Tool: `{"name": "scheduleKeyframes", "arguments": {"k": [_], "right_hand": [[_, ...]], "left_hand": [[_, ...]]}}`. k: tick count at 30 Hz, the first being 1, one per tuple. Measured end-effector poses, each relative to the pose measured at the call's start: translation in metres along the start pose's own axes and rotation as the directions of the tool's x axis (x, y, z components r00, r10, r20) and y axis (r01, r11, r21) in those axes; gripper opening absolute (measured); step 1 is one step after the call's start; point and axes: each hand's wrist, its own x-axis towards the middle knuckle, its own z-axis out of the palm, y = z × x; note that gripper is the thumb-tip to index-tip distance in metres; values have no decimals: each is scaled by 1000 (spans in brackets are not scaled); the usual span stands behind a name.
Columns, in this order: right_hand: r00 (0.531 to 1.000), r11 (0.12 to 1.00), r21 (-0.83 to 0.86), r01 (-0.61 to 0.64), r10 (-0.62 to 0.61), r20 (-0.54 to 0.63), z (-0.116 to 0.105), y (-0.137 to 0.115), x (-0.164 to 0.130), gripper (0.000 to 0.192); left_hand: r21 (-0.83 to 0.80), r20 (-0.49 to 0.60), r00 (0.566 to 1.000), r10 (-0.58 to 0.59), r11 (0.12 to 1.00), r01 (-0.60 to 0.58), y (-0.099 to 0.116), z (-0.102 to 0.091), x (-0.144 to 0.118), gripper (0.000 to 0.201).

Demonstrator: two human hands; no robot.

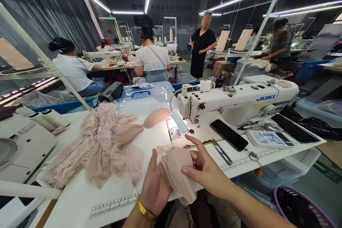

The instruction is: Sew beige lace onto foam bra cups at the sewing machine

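My right hand (204,169) pinches a smooth beige bra pad (181,162) between thumb and fingers, its index finger stretched out. Thin beige mesh fabric (171,176) lies around and under the pad. My left hand (157,185) cradles the fabric from the left, thumb raised, its other fingers partly hidden behind the cloth. Both hands are over the front edge of the white sewing table (77,199). To the left lies a heap of beige lace garments (98,142). A stack of bra pads (128,133) rests on the heap, and another pad (157,117) lies near the needle area.
A white sewing machine (235,101) stands behind my hands. Thread snips (222,152), a black phone (229,134) and a blue-white box (269,139) lie to the right. Behind the table is a clear plastic bin lid (145,99). Several people work farther back; one person (203,46) stands.
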Motion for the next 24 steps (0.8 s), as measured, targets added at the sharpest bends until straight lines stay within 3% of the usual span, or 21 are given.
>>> {"name": "scheduleKeyframes", "arguments": {"k": [4,7,11,18,21,24], "right_hand": [[1000,996,-90,0,-2,-12,-3,5,-2,87],[999,996,-89,17,-20,-30,-10,14,-1,82],[998,997,-79,10,-15,-64,-20,24,2,75],[993,1000,-29,-4,0,-115,-13,20,18,68],[986,997,-51,-53,44,-162,-12,21,34,42],[962,994,-97,-57,29,-272,-22,26,46,43]], "left_hand": [[99,-74,983,168,982,-160,-3,7,0,39],[119,-182,961,209,975,-189,-5,8,4,35],[107,-227,939,257,965,-238,-5,10,7,36],[112,-168,959,227,971,-210,-8,16,10,37],[85,-217,950,223,974,-209,-10,17,11,37],[77,-273,937,217,976,-204,-8,16,10,37]]}}
